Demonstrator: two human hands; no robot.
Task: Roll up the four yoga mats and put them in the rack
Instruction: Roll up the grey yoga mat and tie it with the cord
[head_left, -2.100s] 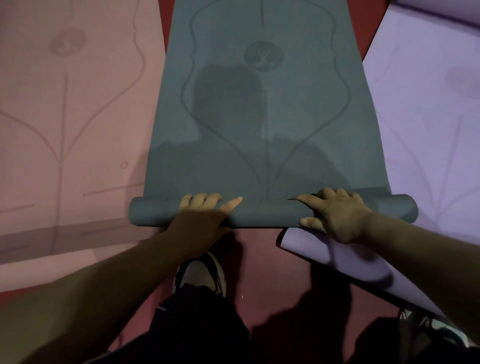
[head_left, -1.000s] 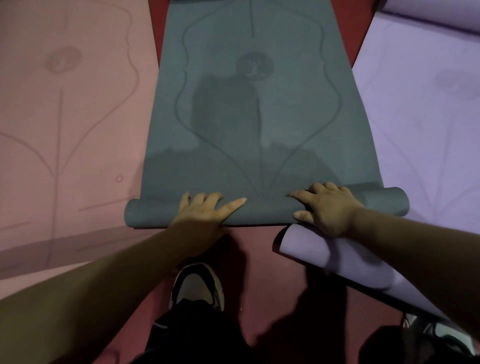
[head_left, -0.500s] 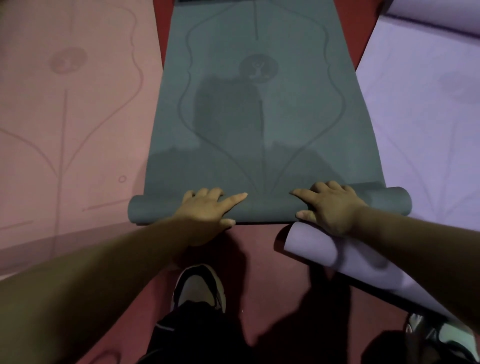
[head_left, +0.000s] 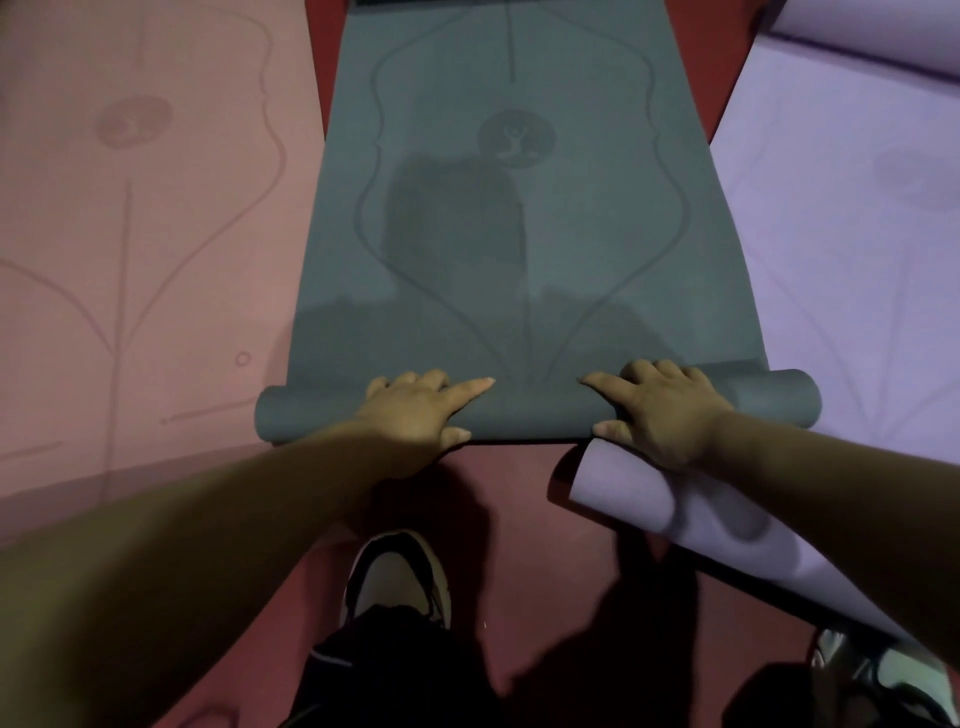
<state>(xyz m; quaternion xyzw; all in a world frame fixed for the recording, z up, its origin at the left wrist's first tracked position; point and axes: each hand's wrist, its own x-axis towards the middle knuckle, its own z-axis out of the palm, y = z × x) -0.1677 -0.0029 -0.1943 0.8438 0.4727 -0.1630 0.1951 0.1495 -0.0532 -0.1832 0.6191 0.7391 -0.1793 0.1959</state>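
Item 1: dark grey-green foam yoga mat (head_left: 519, 249), printed with curved outlines and a round emblem, lying on the red floor (head_left: 519, 499) between the two others. Its near end is wound into a slim roll (head_left: 763, 400) of what I judge to be only a few turns; most of its length lies flat ahead.

Left hand (head_left: 415, 410): fingers curled over the top of the roll, forefinger stretched along it, thumb tucked against the near side.

Right hand (head_left: 662, 410): the same clasp, well apart from the left.

Item 2: pink foam yoga mat (head_left: 156, 249), on the left, flat and unrolled.

Item 3: lilac foam yoga mat (head_left: 857, 260), on the right, flat, with its near corner (head_left: 644, 493) curling up under the right wrist.

Item 4: a lilac curl (head_left: 872, 36) at the far right. I cannot tell whether it is a fourth mat or the far end of item 3.

Rack: not in view.

Progress, as judged: early. One mat is barely begun, at least two are untouched and none is stowed.
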